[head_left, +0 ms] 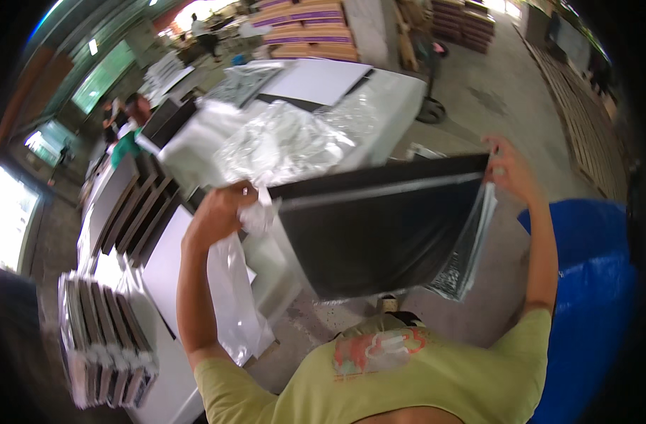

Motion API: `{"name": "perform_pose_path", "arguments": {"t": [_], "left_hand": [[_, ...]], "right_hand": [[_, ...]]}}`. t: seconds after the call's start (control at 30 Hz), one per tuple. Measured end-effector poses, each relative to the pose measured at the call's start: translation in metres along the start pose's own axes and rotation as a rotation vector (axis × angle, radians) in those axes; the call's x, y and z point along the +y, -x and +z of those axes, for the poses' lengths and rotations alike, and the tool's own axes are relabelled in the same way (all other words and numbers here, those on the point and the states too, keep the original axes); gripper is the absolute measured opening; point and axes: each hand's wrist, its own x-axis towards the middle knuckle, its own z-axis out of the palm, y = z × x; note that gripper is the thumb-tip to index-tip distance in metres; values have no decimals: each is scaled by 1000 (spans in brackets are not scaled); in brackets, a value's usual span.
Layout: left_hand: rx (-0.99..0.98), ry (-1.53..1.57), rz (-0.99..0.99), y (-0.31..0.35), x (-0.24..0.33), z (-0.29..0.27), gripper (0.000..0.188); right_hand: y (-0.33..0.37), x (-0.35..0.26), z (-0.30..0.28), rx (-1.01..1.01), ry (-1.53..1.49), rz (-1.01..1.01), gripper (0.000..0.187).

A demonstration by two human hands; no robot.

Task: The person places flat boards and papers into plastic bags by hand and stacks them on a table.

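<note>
A flat black panel hangs upright before me, partly inside a clear plastic bag. The bag's upper edge crosses the panel a little below its top, and loose film droops at the lower right corner. My left hand is closed on crumpled plastic at the top left corner. At the top right corner my right hand grips the panel's edge, with thumb and fingers bent around it. Some of the fingers' hold is hidden behind the panel and film.
Left of me, a table carries white sheets, a bagged stack of panels and dark boards. Crumpled clear film covers the white table ahead. Something blue stands close on my right. Stacked cartons and people are farther off.
</note>
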Motion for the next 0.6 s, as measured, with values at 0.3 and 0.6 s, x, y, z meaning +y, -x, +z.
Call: {"name": "perform_pose_path", "arguments": {"t": [0.3,0.6], "left_hand": [[261,-364,213,-253,31,50,19],[72,-401,153,-225,18,188,10]], "right_hand": [[16,97,-111,239,643,46,13],[133,107,-40,36,535,268,34]]}}
